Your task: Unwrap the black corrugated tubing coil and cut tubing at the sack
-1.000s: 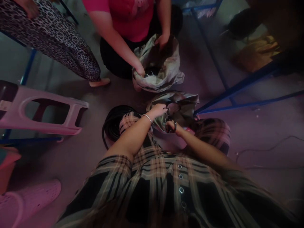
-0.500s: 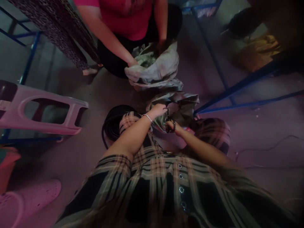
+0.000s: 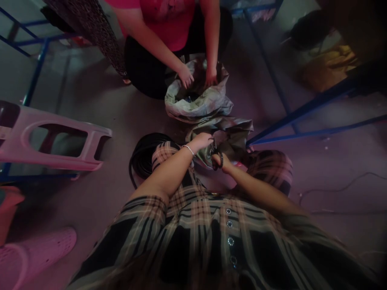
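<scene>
Our left hand (image 3: 201, 141) pinches the edge of a grey-green cloth (image 3: 225, 139) — a narrow, tight grip — and our right hand (image 3: 220, 162) is closed on black-handled scissors (image 3: 217, 155). The cloth is held in front of our plaid shirt (image 3: 181, 225). Across from us, a co-worker's hands (image 3: 185, 76) rest on the rim of a crumpled sack (image 3: 196, 100) — it lies on the floor, just beside our cloth.
</scene>
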`<state>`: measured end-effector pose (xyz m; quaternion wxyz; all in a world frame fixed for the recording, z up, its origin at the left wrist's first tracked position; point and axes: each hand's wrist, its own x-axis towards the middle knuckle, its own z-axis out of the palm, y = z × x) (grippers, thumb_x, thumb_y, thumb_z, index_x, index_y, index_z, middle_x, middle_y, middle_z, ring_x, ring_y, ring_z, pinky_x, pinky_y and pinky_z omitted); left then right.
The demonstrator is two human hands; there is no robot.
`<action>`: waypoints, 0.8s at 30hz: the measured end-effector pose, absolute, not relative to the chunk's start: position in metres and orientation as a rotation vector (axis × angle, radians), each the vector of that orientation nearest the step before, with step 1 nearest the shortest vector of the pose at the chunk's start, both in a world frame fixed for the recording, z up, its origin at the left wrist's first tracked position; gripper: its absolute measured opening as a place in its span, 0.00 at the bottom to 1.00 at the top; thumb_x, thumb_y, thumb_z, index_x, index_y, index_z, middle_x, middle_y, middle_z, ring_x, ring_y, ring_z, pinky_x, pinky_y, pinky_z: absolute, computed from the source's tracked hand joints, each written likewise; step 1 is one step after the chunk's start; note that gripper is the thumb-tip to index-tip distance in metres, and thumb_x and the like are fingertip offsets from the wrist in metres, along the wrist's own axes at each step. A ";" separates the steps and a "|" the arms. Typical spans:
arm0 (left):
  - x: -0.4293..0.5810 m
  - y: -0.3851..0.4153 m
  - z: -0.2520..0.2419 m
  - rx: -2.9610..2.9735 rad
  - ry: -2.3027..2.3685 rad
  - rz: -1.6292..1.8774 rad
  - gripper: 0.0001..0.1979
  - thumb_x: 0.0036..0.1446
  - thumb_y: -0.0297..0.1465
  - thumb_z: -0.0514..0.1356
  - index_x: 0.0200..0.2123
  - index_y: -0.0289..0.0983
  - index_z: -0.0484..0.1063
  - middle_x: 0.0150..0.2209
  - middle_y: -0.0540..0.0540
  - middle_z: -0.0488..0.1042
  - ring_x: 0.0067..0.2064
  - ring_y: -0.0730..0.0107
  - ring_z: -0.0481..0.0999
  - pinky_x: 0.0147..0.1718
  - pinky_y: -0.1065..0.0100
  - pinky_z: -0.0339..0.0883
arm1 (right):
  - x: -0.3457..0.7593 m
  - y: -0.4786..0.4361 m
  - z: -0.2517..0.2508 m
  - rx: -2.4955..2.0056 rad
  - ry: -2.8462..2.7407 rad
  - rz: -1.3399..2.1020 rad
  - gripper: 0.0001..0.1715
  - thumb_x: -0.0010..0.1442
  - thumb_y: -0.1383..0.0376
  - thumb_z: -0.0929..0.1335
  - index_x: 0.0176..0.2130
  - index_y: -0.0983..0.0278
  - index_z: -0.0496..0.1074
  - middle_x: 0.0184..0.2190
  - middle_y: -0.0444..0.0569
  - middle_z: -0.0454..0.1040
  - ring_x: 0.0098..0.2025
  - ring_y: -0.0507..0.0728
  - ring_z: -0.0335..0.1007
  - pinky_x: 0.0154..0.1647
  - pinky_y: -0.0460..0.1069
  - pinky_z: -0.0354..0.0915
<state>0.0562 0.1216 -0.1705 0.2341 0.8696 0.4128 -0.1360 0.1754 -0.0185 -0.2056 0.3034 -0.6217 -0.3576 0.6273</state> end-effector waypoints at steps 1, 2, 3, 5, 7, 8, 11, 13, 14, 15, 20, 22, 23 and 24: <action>0.056 0.122 -0.171 2.389 1.133 -0.374 0.19 0.70 0.36 0.53 0.52 0.37 0.81 0.52 0.37 0.82 0.53 0.59 0.80 0.47 0.68 0.68 | 0.175 -0.019 -0.206 -1.652 -0.941 1.657 0.17 0.53 0.56 0.67 0.19 0.61 0.64 0.14 0.46 0.66 0.17 0.53 0.64 0.18 0.46 0.58; 0.056 0.122 -0.171 2.388 1.137 -0.375 0.19 0.70 0.36 0.53 0.52 0.37 0.82 0.52 0.38 0.82 0.52 0.59 0.80 0.46 0.68 0.68 | 0.175 -0.019 -0.207 -1.656 -0.935 1.655 0.17 0.53 0.57 0.67 0.19 0.61 0.64 0.14 0.46 0.66 0.17 0.53 0.64 0.18 0.46 0.58; 0.056 0.122 -0.171 2.386 1.143 -0.378 0.18 0.70 0.36 0.54 0.51 0.37 0.82 0.52 0.38 0.82 0.52 0.59 0.80 0.46 0.68 0.68 | 0.175 -0.019 -0.207 -1.663 -0.929 1.652 0.16 0.53 0.57 0.67 0.19 0.61 0.64 0.14 0.46 0.66 0.17 0.53 0.64 0.18 0.47 0.58; 0.055 0.122 -0.172 2.384 1.159 -0.384 0.18 0.69 0.36 0.54 0.50 0.38 0.82 0.51 0.39 0.82 0.52 0.60 0.80 0.46 0.68 0.68 | 0.175 -0.019 -0.208 -1.677 -0.920 1.652 0.14 0.53 0.59 0.67 0.20 0.61 0.64 0.14 0.45 0.66 0.17 0.53 0.64 0.18 0.46 0.58; 0.055 0.122 -0.172 2.384 1.165 -0.394 0.18 0.69 0.36 0.55 0.50 0.38 0.82 0.51 0.39 0.82 0.52 0.60 0.80 0.46 0.68 0.68 | 0.175 -0.019 -0.208 -1.695 -0.911 1.646 0.13 0.52 0.60 0.68 0.20 0.61 0.64 0.13 0.44 0.65 0.17 0.53 0.63 0.17 0.46 0.57; 0.054 0.122 -0.171 2.384 1.166 -0.399 0.17 0.69 0.37 0.54 0.50 0.38 0.82 0.51 0.39 0.82 0.52 0.61 0.80 0.45 0.68 0.67 | 0.175 -0.018 -0.209 -1.702 -0.908 1.645 0.13 0.52 0.60 0.68 0.21 0.60 0.64 0.13 0.44 0.65 0.17 0.53 0.63 0.17 0.46 0.56; 0.054 0.122 -0.170 2.373 1.176 -0.412 0.18 0.70 0.37 0.54 0.50 0.38 0.81 0.52 0.39 0.82 0.52 0.61 0.80 0.45 0.69 0.67 | 0.174 -0.018 -0.211 -1.737 -0.888 1.636 0.13 0.52 0.61 0.68 0.20 0.60 0.63 0.13 0.44 0.65 0.16 0.52 0.63 0.16 0.45 0.55; 0.054 0.122 -0.169 2.363 1.186 -0.421 0.18 0.70 0.37 0.55 0.50 0.38 0.81 0.52 0.39 0.82 0.52 0.60 0.80 0.44 0.69 0.66 | 0.173 -0.018 -0.214 -1.751 -0.866 1.630 0.12 0.51 0.62 0.68 0.20 0.60 0.62 0.13 0.44 0.65 0.16 0.52 0.62 0.16 0.45 0.55; 0.054 0.122 -0.169 2.361 1.189 -0.425 0.18 0.70 0.37 0.55 0.50 0.38 0.81 0.52 0.39 0.82 0.52 0.60 0.80 0.44 0.69 0.66 | 0.172 -0.018 -0.215 -1.755 -0.851 1.625 0.12 0.51 0.63 0.68 0.20 0.60 0.62 0.13 0.44 0.65 0.16 0.52 0.62 0.16 0.45 0.55; 0.054 0.122 -0.169 2.363 1.187 -0.428 0.18 0.70 0.37 0.55 0.50 0.38 0.81 0.52 0.39 0.82 0.52 0.60 0.80 0.43 0.68 0.66 | 0.172 -0.018 -0.216 -1.758 -0.837 1.622 0.12 0.50 0.63 0.68 0.20 0.60 0.62 0.13 0.43 0.65 0.16 0.52 0.61 0.16 0.45 0.56; 0.054 0.124 -0.174 2.376 1.176 -0.427 0.17 0.69 0.37 0.55 0.50 0.39 0.82 0.51 0.39 0.82 0.52 0.59 0.80 0.44 0.68 0.67 | 0.173 -0.019 -0.218 -1.770 -0.835 1.619 0.11 0.48 0.65 0.68 0.21 0.60 0.62 0.13 0.42 0.64 0.15 0.51 0.60 0.16 0.45 0.56; 0.054 0.124 -0.175 2.366 1.188 -0.424 0.17 0.69 0.38 0.56 0.49 0.39 0.82 0.51 0.39 0.82 0.52 0.59 0.80 0.44 0.68 0.67 | 0.173 -0.019 -0.217 -1.769 -0.849 1.623 0.09 0.47 0.66 0.67 0.20 0.60 0.62 0.13 0.43 0.64 0.16 0.52 0.60 0.16 0.45 0.56; 0.054 0.123 -0.175 2.362 1.193 -0.425 0.17 0.69 0.38 0.56 0.49 0.39 0.82 0.51 0.39 0.82 0.52 0.59 0.80 0.44 0.68 0.67 | 0.173 -0.019 -0.217 -1.768 -0.854 1.627 0.09 0.47 0.66 0.67 0.20 0.60 0.62 0.13 0.43 0.64 0.16 0.52 0.60 0.16 0.45 0.57; 0.054 0.123 -0.175 2.360 1.195 -0.425 0.17 0.69 0.38 0.56 0.49 0.39 0.82 0.51 0.39 0.82 0.53 0.59 0.80 0.44 0.68 0.67 | 0.173 -0.020 -0.217 -1.771 -0.855 1.627 0.09 0.47 0.66 0.67 0.19 0.60 0.62 0.12 0.43 0.64 0.16 0.52 0.60 0.17 0.46 0.57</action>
